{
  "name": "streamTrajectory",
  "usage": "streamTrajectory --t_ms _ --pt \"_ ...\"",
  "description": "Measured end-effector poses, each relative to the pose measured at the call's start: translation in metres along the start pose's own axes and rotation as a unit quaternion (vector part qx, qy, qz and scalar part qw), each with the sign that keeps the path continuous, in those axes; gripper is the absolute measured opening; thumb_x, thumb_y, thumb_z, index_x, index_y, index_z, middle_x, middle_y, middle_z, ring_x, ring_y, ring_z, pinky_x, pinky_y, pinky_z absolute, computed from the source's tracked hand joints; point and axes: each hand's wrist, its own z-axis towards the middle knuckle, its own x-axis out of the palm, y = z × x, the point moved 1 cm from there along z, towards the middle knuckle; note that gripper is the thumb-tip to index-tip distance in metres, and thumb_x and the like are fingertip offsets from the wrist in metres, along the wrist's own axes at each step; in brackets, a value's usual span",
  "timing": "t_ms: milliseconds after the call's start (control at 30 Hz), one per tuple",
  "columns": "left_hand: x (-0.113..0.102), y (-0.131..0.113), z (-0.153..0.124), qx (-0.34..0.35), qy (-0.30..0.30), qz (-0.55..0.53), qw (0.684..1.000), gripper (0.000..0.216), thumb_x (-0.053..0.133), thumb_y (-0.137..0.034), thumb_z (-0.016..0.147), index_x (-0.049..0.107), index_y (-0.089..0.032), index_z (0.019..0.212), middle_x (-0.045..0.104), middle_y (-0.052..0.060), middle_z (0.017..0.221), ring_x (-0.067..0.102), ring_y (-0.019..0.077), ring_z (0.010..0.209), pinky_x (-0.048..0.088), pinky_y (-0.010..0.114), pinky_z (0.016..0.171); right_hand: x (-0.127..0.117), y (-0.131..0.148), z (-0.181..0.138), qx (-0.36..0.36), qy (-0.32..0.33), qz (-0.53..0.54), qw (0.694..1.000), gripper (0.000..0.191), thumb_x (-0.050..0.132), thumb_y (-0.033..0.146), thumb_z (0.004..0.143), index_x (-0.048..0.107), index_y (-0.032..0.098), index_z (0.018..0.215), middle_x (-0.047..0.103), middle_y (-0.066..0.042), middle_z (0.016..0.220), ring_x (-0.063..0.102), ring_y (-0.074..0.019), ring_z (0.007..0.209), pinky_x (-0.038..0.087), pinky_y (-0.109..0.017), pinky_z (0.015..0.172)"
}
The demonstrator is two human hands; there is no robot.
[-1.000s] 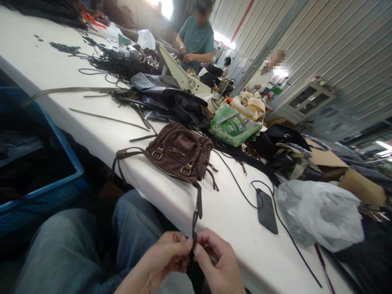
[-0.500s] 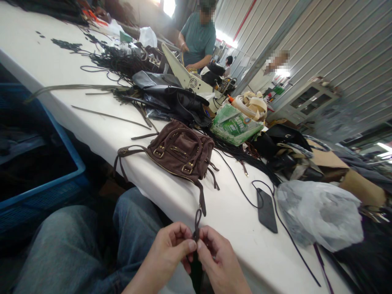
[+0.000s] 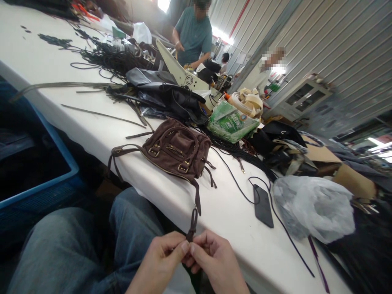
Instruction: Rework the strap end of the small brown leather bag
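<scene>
A small brown suede handbag (image 3: pixel 176 150) with gold buckles lies on the white table (image 3: pixel 226 212) near its front edge. A thin brown strap (image 3: pixel 194 212) hangs from the bag over the edge. My left hand (image 3: pixel 162 261) and my right hand (image 3: pixel 214 263) meet just below the table edge, above my lap. Both pinch the lower end of that strap between thumb and fingertips. The strap's tip is hidden between my fingers.
A black phone (image 3: pixel 262 199) with a cable lies right of the bag, beside a clear plastic bag (image 3: pixel 312 208). Black bags (image 3: pixel 171 98), cords, a green packet (image 3: pixel 231 122) and cardboard crowd the table behind. A blue crate (image 3: pixel 36 163) stands left. Two people work at the far end.
My hands have stayed joined on the strap end, dropping slightly and working it between the fingertips. The view has shifted a little; the handbag has not moved.
</scene>
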Motion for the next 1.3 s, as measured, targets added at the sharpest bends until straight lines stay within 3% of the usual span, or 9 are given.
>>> streamTrajectory --t_ms 267,467,533,633,700,833,933,1067,1300 --pt "0.013 0.023 0.006 -0.124 -0.044 -0.14 0.981 0.051 0.087 -0.066 0.084 0.089 -0.015 0.094 0.076 0.009 0.087 0.071 0.0243 0.083 0.058 0.032 0.076 0.002 -0.011 -0.006 -0.067 -0.052 -0.002 0.996 0.047 0.091 0.061 0.088 0.084 0.015 0.093 0.083 -0.011 0.084 0.081 -0.0276 0.078 0.067 -0.037 0.076" --pt "0.027 0.029 0.006 -0.075 -0.085 -0.186 0.976 0.047 0.088 -0.061 0.086 0.09 -0.019 0.105 0.081 0.009 0.1 0.075 0.0276 0.097 0.065 0.038 0.09 0.001 -0.004 -0.012 -0.127 -0.051 -0.093 0.986 0.041 0.078 0.058 0.1 0.089 0.019 0.102 0.084 -0.012 0.093 0.08 -0.0285 0.085 0.066 -0.037 0.082" --pt "0.026 0.029 0.007 -0.071 -0.117 -0.171 0.976 0.048 0.087 -0.063 0.086 0.089 -0.018 0.103 0.083 0.01 0.098 0.076 0.0265 0.096 0.065 0.034 0.087 -0.003 0.002 -0.014 -0.139 -0.046 -0.121 0.982 0.04 0.077 0.058 0.1 0.088 0.019 0.1 0.082 -0.011 0.093 0.077 -0.0266 0.084 0.065 -0.033 0.078" --pt "0.024 0.027 0.008 -0.088 -0.164 -0.171 0.967 0.059 0.086 -0.073 0.081 0.084 -0.015 0.09 0.082 0.01 0.09 0.077 0.0218 0.079 0.063 0.027 0.072 -0.003 0.008 -0.019 -0.122 -0.127 -0.093 0.98 0.045 0.08 0.064 0.096 0.081 0.019 0.103 0.079 -0.01 0.091 0.076 -0.0255 0.083 0.064 -0.03 0.074" --pt "0.027 0.022 0.006 -0.104 -0.127 -0.179 0.97 0.065 0.083 -0.08 0.08 0.076 -0.015 0.082 0.077 0.006 0.077 0.067 0.0147 0.053 0.053 0.023 0.051 0.005 0.008 -0.021 -0.101 -0.153 -0.007 0.983 0.056 0.084 0.067 0.092 0.076 0.019 0.119 0.08 -0.01 0.096 0.077 -0.025 0.084 0.065 -0.03 0.075" --pt "0.035 0.008 -0.004 -0.112 -0.053 -0.116 0.986 0.064 0.073 -0.08 0.088 0.072 -0.016 0.093 0.066 0.001 0.069 0.048 0.0098 0.039 0.037 0.022 0.035 0.03 0.004 -0.016 -0.031 -0.042 0.096 0.994 0.085 0.087 0.069 0.088 0.058 0.021 0.153 0.078 -0.006 0.091 0.064 -0.0155 0.05 0.048 -0.023 0.04" --pt "0.032 0.003 -0.013 -0.08 -0.065 -0.016 0.995 0.058 0.06 -0.071 0.1 0.074 -0.015 0.107 0.067 0.003 0.072 0.052 0.0133 0.046 0.041 0.023 0.038 0.037 0.003 -0.009 -0.031 -0.024 0.117 0.992 0.081 0.093 0.065 0.084 0.064 0.019 0.143 0.08 -0.008 0.096 0.062 -0.0123 0.05 0.047 -0.021 0.042" --pt "0.023 0.008 -0.02 -0.03 -0.078 0.117 0.99 0.042 0.052 -0.052 0.108 0.074 -0.017 0.103 0.069 0.005 0.07 0.064 0.0174 0.058 0.048 0.023 0.052 0.037 0.003 -0.002 -0.037 -0.042 0.14 0.989 0.079 0.096 0.064 0.08 0.068 0.017 0.137 0.083 -0.015 0.107 0.059 -0.0097 0.048 0.047 -0.021 0.044" --pt "0.022 0.008 -0.028 -0.084 -0.038 0.109 0.99 0.038 0.05 -0.048 0.109 0.07 -0.019 0.095 0.067 0.003 0.067 0.06 0.0157 0.051 0.047 0.025 0.052 0.04 0.011 0.002 -0.033 -0.099 0.149 0.983 0.078 0.099 0.067 0.074 0.077 0.013 0.126 0.082 -0.011 0.084 0.068 -0.0192 0.057 0.05 -0.025 0.046"
